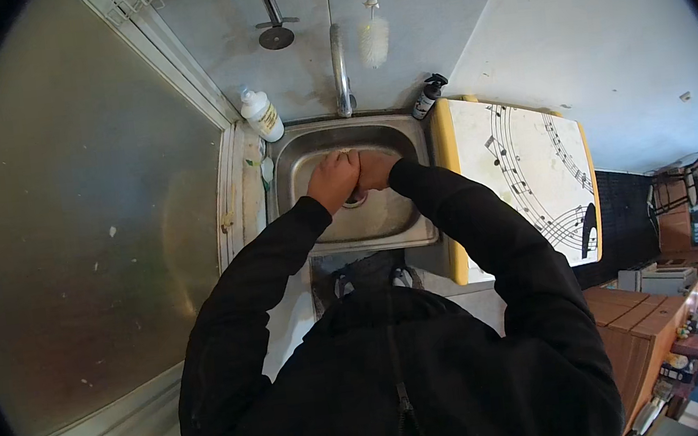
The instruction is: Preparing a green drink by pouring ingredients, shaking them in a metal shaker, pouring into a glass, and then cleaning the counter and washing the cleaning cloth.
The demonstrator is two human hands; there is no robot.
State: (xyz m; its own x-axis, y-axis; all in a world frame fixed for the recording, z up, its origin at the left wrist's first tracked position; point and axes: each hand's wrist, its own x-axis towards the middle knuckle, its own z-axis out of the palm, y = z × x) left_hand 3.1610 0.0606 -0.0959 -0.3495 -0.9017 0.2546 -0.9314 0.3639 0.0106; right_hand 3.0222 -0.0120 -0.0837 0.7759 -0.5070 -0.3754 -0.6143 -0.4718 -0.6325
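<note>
My left hand (333,180) and my right hand (376,169) are pressed together over a stainless steel sink (411,234). The left hand's fingers are curled against the right hand, whose own fingers are mostly hidden. Below them, the drain (355,202) is partly covered. A curved chrome faucet (340,72) is at the back of the sink, beyond my hands. Whether water is running cannot be made out. Black sleeves reach down to both wrists.
Left of the sink stands a white pump bottle (262,115); a dark spray bottle (430,96) is at the back right. A pizza cutter (275,34) and a white bottle brush (374,40) hang behind. A white-topped cabinet with music-note print (530,180) adjoins the right side.
</note>
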